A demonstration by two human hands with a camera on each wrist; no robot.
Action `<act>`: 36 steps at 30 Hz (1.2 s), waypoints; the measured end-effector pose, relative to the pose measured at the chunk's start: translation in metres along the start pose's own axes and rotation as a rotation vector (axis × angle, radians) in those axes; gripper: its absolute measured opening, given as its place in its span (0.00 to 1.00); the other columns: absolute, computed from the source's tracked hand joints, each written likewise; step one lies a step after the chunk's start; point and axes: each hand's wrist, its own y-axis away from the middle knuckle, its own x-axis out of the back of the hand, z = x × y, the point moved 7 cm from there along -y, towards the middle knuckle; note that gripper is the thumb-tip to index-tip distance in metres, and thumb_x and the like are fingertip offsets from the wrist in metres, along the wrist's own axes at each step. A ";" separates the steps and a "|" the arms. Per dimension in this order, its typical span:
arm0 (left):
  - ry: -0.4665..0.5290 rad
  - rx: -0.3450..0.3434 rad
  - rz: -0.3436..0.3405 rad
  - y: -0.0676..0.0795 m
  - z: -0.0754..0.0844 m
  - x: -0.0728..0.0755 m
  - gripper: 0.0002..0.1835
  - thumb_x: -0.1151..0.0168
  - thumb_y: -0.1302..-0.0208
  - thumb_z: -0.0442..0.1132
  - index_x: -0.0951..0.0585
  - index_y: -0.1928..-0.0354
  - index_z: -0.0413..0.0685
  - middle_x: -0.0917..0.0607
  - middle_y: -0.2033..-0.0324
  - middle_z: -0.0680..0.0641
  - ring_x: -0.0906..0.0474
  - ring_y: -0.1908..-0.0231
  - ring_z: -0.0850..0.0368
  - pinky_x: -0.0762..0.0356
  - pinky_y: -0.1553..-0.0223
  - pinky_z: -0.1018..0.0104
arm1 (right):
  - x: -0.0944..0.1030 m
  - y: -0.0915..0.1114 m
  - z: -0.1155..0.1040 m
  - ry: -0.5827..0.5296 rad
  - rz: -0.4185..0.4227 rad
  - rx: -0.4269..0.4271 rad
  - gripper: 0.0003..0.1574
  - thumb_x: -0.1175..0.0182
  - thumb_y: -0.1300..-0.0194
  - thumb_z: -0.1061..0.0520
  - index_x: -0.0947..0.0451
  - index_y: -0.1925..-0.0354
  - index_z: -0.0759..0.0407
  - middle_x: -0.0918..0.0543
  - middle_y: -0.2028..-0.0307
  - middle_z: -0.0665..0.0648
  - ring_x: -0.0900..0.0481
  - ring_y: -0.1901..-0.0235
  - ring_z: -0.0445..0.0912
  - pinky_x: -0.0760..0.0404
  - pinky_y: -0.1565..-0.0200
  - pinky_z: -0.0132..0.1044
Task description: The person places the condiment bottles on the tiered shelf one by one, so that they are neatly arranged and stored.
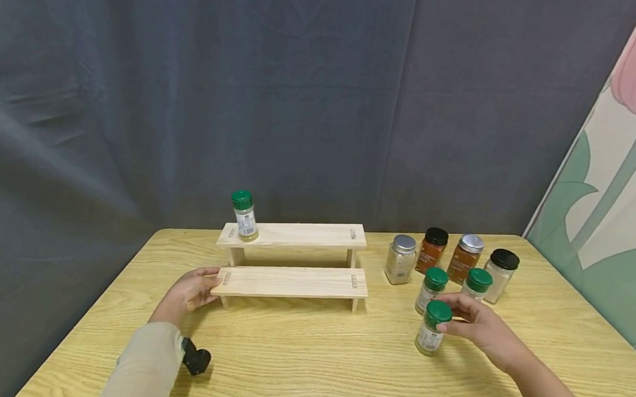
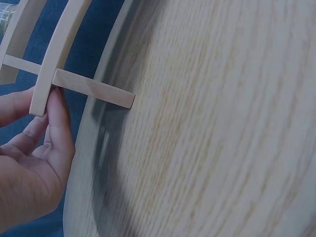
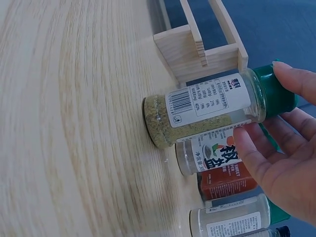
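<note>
My left hand [image 1: 191, 291] pinches the left end of the lower board of a two-step wooden rack [image 1: 292, 282]; in the left wrist view the thumb lies on one face and fingers on the other. With my right hand [image 1: 475, 326] I hold a green-capped spice jar [image 1: 431, 333] by its cap, thumb and fingers around it. The right wrist view shows its white barcode label and yellowish-green powder [image 3: 207, 106]. Another green-capped spice jar [image 1: 245, 219] stands at the left end of the upper board [image 1: 300, 235].
Behind my right hand stand two more green-capped jars [image 1: 430, 288], a silver-lidded jar [image 1: 400, 261], two reddish-brown jars [image 1: 431, 252] and a black-lidded pale jar [image 1: 500, 277]. A dark curtain [image 1: 280, 100] hangs behind the wooden table [image 1: 298, 365]. A patterned panel [image 1: 620, 196] borders the right.
</note>
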 end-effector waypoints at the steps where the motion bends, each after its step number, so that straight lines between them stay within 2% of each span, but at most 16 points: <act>1: 0.000 0.001 0.000 0.000 0.000 0.000 0.29 0.51 0.41 0.27 0.49 0.40 0.28 0.23 0.76 0.52 0.24 0.76 0.63 0.26 0.74 0.72 | 0.000 0.000 0.000 0.006 0.004 0.003 0.28 0.44 0.43 0.60 0.39 0.48 0.73 0.28 0.56 0.55 0.30 0.59 0.38 0.27 0.61 0.35; 7: 0.002 0.005 0.002 -0.001 -0.001 -0.001 0.29 0.51 0.41 0.27 0.49 0.40 0.29 0.23 0.75 0.51 0.24 0.76 0.62 0.26 0.73 0.71 | 0.002 0.001 -0.003 0.025 0.044 0.010 0.28 0.44 0.44 0.60 0.38 0.47 0.71 0.29 0.54 0.61 0.29 0.59 0.39 0.27 0.62 0.35; 14: -0.011 -0.001 0.013 -0.001 -0.001 0.000 0.29 0.50 0.42 0.27 0.48 0.41 0.28 0.23 0.75 0.50 0.24 0.75 0.62 0.26 0.74 0.70 | -0.001 0.000 -0.012 0.018 0.084 0.034 0.28 0.43 0.44 0.60 0.37 0.47 0.70 0.28 0.55 0.58 0.28 0.59 0.38 0.26 0.61 0.35; 24: -0.029 0.002 0.010 0.000 0.000 0.000 0.29 0.50 0.42 0.28 0.49 0.40 0.28 0.23 0.74 0.50 0.24 0.74 0.62 0.26 0.73 0.70 | -0.003 -0.009 -0.032 0.040 0.105 0.020 0.31 0.42 0.45 0.56 0.38 0.46 0.69 0.30 0.53 0.64 0.28 0.58 0.45 0.27 0.60 0.39; 36: -0.054 -0.005 -0.006 0.002 0.002 -0.002 0.29 0.52 0.42 0.27 0.49 0.41 0.27 0.23 0.75 0.50 0.24 0.75 0.62 0.27 0.73 0.70 | -0.010 -0.025 -0.048 -0.064 0.152 0.112 0.26 0.41 0.46 0.60 0.34 0.49 0.68 0.25 0.61 0.50 0.28 0.62 0.42 0.27 0.62 0.34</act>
